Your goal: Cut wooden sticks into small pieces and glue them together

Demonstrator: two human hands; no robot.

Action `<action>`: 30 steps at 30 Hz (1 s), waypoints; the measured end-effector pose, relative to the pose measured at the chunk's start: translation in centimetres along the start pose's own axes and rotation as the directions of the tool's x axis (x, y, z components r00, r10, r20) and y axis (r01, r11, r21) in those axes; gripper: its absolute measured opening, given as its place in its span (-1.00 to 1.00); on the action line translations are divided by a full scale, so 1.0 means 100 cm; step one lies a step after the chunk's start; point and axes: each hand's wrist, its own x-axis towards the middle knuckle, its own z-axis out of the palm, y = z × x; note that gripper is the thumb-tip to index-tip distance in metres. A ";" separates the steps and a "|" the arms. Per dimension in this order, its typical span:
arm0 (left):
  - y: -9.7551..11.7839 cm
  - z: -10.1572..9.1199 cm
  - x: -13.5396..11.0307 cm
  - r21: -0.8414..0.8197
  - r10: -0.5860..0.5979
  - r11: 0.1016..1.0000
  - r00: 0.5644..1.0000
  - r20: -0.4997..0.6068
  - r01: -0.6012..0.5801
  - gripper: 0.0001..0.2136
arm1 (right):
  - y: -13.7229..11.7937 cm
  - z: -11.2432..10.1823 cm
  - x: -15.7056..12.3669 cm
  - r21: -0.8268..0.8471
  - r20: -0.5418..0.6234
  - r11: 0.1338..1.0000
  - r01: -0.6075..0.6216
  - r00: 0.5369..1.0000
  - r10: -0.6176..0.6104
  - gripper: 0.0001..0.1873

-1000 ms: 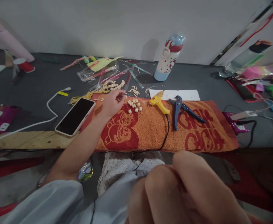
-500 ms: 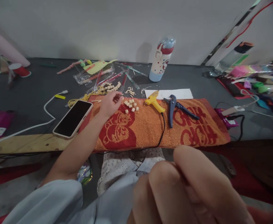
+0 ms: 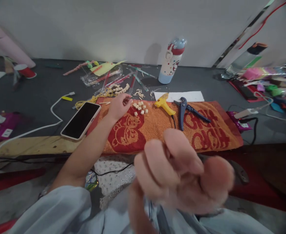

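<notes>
My left hand (image 3: 119,106) reaches out over the orange and red towel (image 3: 157,130), its fingers curled into a pinch beside a small heap of beige wooden pieces (image 3: 140,108). What the pinch holds is too small to make out. My right hand (image 3: 182,172) hangs close to the camera, blurred, fingers curled into a loose fist with nothing showing in it. A yellow glue gun (image 3: 166,105) and blue cutting pliers (image 3: 183,110) lie on the towel to the right of the pieces.
A phone (image 3: 81,120) lies face up at the towel's left end, partly on a wooden plank (image 3: 30,146). Behind are a white cable (image 3: 52,113), yellow cord (image 3: 94,97), plastic-wrapped sticks (image 3: 115,79), a water bottle (image 3: 170,61) and white paper (image 3: 182,96). Colourful clutter sits at the right.
My right hand has risen and turned in front of the camera, fingers still curled. My left hand stays pinched beside the beige pieces. The view has shifted slightly.
</notes>
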 end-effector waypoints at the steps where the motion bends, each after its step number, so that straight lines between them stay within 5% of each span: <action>1: -0.001 0.001 0.000 -0.005 -0.006 1.000 1.000 0.012 0.006 -0.86 | -0.006 0.000 0.010 0.005 0.024 0.999 0.046 0.999 -0.046 -0.60; 3: -0.001 0.002 -0.001 -0.012 -0.015 1.000 1.000 0.020 0.016 -0.86 | -0.014 -0.014 0.025 -0.099 0.020 0.989 0.111 0.994 -0.109 -0.63; 5: 0.000 0.003 -0.001 -0.013 -0.019 1.000 0.999 0.027 0.020 -0.85 | -0.019 -0.040 0.035 -0.285 -0.109 0.956 0.077 0.988 -0.112 -0.69; 8: 0.003 0.003 -0.002 -0.026 -0.014 1.000 0.999 0.052 0.016 -0.85 | -0.021 -0.084 0.044 -0.541 -0.222 0.835 0.096 0.942 -0.252 -0.71; 10: 0.005 0.003 -0.003 -0.040 0.012 0.999 0.998 0.063 -0.010 -0.85 | -0.021 -0.108 0.049 -0.748 -0.184 0.660 0.071 0.933 -0.309 -0.74; 12: 0.006 0.004 -0.004 -0.055 0.054 0.997 0.996 0.071 -0.050 -0.85 | -0.022 -0.128 0.056 -0.931 -0.105 0.365 -0.007 0.962 -0.251 -0.77; 15: 0.007 0.004 -0.006 -0.062 0.106 0.993 0.992 0.074 -0.101 -0.82 | -0.020 -0.149 0.065 -0.997 -0.029 0.072 -0.019 0.989 -0.147 -0.78; 20: 0.009 0.003 -0.007 -0.017 0.160 0.987 0.983 0.090 -0.159 -0.82 | -0.015 -0.170 0.083 -0.997 -0.035 0.072 -0.029 0.995 -0.094 -0.79; 25: 0.012 0.001 -0.007 0.007 0.165 0.986 0.981 0.100 -0.167 -0.83 | -0.020 -0.186 0.107 -0.986 0.048 -0.163 0.041 0.998 -0.038 -0.81; 30: 0.020 0.003 -0.012 0.010 0.153 0.988 0.982 0.111 -0.155 -0.77 | -0.020 -0.200 0.128 -0.970 0.112 -0.217 0.112 0.994 0.013 -0.92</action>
